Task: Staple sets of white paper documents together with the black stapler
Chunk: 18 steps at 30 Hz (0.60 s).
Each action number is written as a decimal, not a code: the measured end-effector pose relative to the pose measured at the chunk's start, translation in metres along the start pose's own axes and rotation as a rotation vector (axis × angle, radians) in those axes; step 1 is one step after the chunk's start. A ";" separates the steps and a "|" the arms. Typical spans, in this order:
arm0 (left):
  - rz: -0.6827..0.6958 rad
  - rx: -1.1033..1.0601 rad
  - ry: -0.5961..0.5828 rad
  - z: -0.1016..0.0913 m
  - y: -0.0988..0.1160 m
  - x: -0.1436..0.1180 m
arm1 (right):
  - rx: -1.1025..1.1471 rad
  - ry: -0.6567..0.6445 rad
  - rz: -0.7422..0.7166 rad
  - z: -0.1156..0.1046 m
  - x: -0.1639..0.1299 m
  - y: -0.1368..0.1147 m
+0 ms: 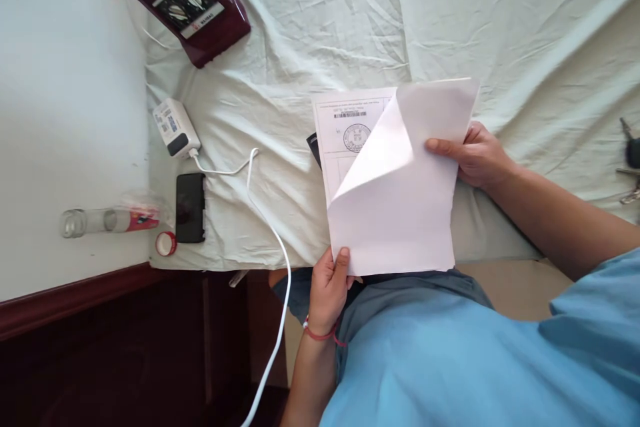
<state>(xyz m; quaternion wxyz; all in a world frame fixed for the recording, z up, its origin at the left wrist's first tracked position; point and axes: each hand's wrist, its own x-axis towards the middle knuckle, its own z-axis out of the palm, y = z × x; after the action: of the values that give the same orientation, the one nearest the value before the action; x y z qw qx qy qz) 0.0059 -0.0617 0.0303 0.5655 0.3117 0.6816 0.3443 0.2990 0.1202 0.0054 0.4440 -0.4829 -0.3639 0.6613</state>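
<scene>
Blue shirt fabric (450, 360) fills the lower right, closest to the lens.

Far left: a clear bottle (107, 220) lies on its side on the white ledge (60, 113), with a small red-rimmed cap (165, 243) just beside it. A black phone (191, 207) lies flat on the bed sheet (300, 27) next to them. Above it sits a white charger (175, 127); its white cable (270, 233) runs across the sheet and drops over the bed edge. The dark red fan base (200, 10) stands at the upper left.

Centre: the left hand (327, 290) grips the lower left corner of the sheets of paper (395, 213), thumb pressed on top and the other digits hidden beneath. The paper is held over the bed edge, near the body. Its top sheet is folded back, exposing a printed page (350, 130) with a barcode and a round stamp. A dark object (314, 147) shows partly behind the paper's left edge.

Right: the right hand (475, 157) pinches the right edge of the lifted top sheet, thumb on its face. Keys (631, 160) lie on the sheet at the far right.
</scene>
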 end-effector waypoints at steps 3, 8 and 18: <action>0.039 0.019 0.029 -0.002 -0.003 0.000 | -0.013 0.024 -0.018 0.001 0.002 0.002; 0.050 0.010 0.141 -0.003 -0.010 0.002 | -0.034 0.014 -0.026 -0.002 0.005 0.008; 0.137 -0.088 0.282 0.001 -0.018 0.008 | -0.166 -0.101 -0.145 0.008 0.001 -0.001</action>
<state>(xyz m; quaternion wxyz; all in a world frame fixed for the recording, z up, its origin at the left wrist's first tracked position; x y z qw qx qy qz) 0.0052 -0.0654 0.0112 0.4523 0.2810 0.7156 0.4521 0.2916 0.1210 0.0085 0.4302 -0.4567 -0.4733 0.6183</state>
